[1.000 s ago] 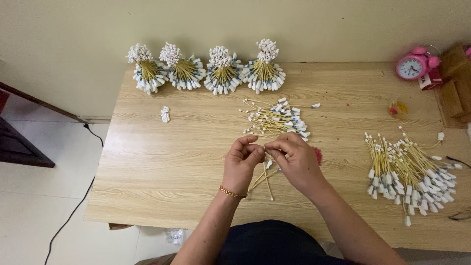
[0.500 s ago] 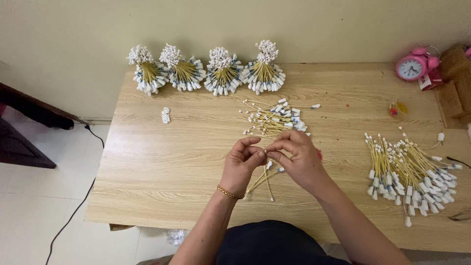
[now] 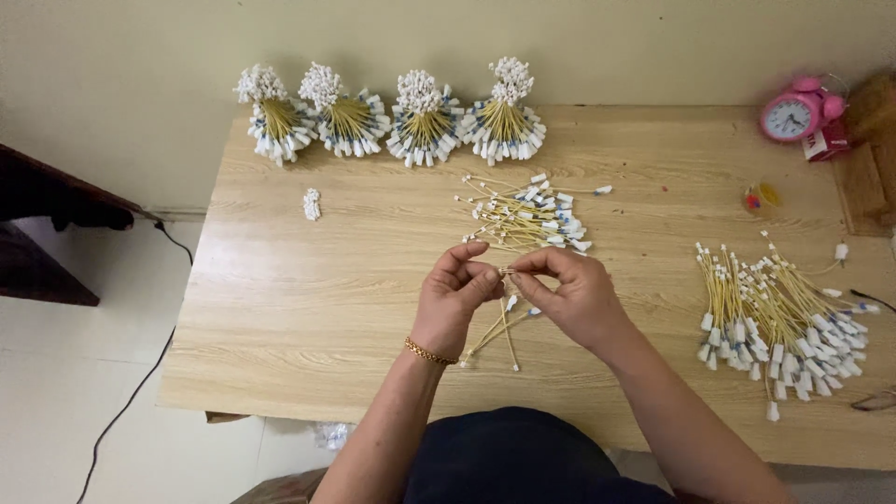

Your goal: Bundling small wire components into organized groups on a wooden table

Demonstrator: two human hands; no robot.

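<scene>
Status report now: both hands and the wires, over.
Left hand and right hand pinch yellow wires together above table. Loose pile just beyond. Nothing blocking.

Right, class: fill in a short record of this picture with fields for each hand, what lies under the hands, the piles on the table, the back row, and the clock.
left hand: left hand, gold bracelet on the wrist, fingers pinching the top of a few yellow wires
right hand: right hand, fingers meeting the left at the same spot
held item: yellow wires hanging down to the wooden table
middle pile: loose wires beyond the hands
right pile: larger heap
back row: four tied bundles by the wall
clock: pink alarm clock, far right corner
</scene>
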